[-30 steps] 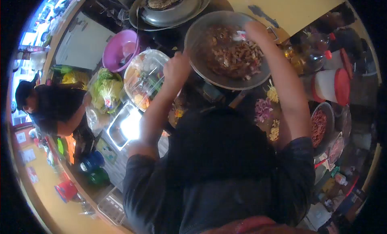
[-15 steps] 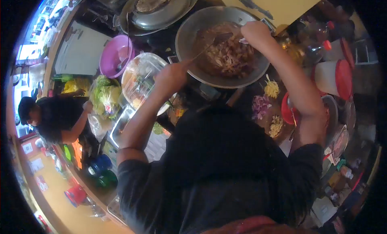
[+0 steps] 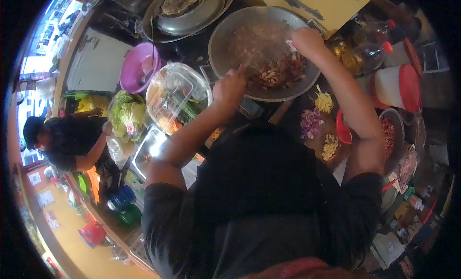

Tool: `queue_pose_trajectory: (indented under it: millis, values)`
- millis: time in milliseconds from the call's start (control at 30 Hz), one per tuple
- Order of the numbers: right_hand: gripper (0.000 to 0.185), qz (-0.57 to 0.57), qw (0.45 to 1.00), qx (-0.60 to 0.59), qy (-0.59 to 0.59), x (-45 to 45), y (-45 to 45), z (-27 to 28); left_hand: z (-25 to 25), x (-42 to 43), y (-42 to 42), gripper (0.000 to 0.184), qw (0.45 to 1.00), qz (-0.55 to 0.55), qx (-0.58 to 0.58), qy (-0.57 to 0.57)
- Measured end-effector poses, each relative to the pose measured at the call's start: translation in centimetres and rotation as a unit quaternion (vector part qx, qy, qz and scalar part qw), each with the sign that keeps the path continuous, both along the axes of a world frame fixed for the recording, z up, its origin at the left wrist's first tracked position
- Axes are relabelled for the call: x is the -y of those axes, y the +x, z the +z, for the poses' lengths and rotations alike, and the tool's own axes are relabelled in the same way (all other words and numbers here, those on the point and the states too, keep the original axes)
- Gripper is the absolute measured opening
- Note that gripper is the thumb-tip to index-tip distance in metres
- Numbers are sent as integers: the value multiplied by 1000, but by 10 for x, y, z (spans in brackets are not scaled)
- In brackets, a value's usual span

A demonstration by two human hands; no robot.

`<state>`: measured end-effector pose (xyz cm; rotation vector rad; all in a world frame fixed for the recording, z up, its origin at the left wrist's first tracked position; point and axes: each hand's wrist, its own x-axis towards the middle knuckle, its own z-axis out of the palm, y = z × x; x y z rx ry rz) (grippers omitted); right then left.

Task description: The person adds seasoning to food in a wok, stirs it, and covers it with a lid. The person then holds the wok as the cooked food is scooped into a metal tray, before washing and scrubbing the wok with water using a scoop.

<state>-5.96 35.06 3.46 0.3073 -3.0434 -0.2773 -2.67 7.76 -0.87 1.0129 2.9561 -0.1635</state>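
A large metal wok [image 3: 218,53] stands in front of me, holding brown, saucy meat [image 3: 283,72] with paler pieces in it. My left hand [image 3: 229,89] is closed round the handle of a cooking spatula [image 3: 241,69] at the wok's near-left side. Its blade is hard to make out among the food. At the far-right rim, close to the wok's loop handle [image 3: 314,24], my right hand [image 3: 307,41] is closed, with a small white and red bit [image 3: 290,45] showing at its fingers. What that bit is, I cannot tell.
Left are a vegetable bowl [image 3: 209,94], purple basin [image 3: 126,70], cabbage [image 3: 127,111] and a co-worker [image 3: 72,139]. A lidded pan [image 3: 192,22] stands behind. Right are chopped yellow strips [image 3: 323,102], purple onion [image 3: 312,124], minced pieces [image 3: 330,147], a red-lidded tub [image 3: 394,89] and oil bottles [image 3: 353,60].
My left hand has moved right and slightly down with the spatula, whose blade has left the wok's middle. Meat is gathered more on the near-right side. My right hand stays near the rim.
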Motion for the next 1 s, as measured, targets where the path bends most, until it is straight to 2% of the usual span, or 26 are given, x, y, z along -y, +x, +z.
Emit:
queue_pose_trajectory:
  millis: [67,167,233,267,367,500,567,600,633,700,733,767,800,833,900,1000]
  values:
    - [17,-9,996,28,-79,0,0,-2,-2,1,2,49,1000,0,-12,6]
    - [20,-13,999,-33,-20,-2,2,-12,28,11,27,50,998,-27,53,14]
    - [20,-39,998,7,-57,1,3,-5,66,27,31,29,998,-18,64,-18]
    - [20,-65,992,48,-95,3,3,-2,74,38,21,27,999,-28,36,-28]
    - [20,-28,996,45,-67,3,5,1,79,57,-15,19,992,-44,-114,9]
    - [24,-37,994,46,-95,-7,-10,-23,99,51,-63,19,989,-43,-121,-69]
    - [29,-38,990,25,-130,-12,-16,-32,103,48,-84,22,997,-1,-4,-83]
    - [29,-40,990,26,-131,-17,-18,-39,100,50,-100,28,994,-13,60,-93]
    - [29,-56,984,33,-166,-23,-20,-45,111,47,-97,28,994,-15,60,-94]
    - [29,-77,976,37,-202,-39,-24,-63,136,37,-95,31,979,-12,136,-153]
    - [28,-125,966,90,-210,-46,-25,-72,133,37,-97,31,979,-16,135,-154]
    - [30,-171,951,142,-217,-53,-26,-81,126,41,-101,32,966,-79,201,-144]
    - [30,-175,950,141,-218,-53,-22,-74,118,43,-103,32,945,-141,265,-133]
    - [31,-192,939,168,-231,-49,-14,-60,112,40,-100,32,944,-144,264,-135]
    - [33,-211,926,195,-244,-42,0,-36,94,30,-87,29,941,-120,314,-49]
    - [38,-184,934,170,-255,-41,4,-24,53,3,-74,32,958,-143,240,-59]
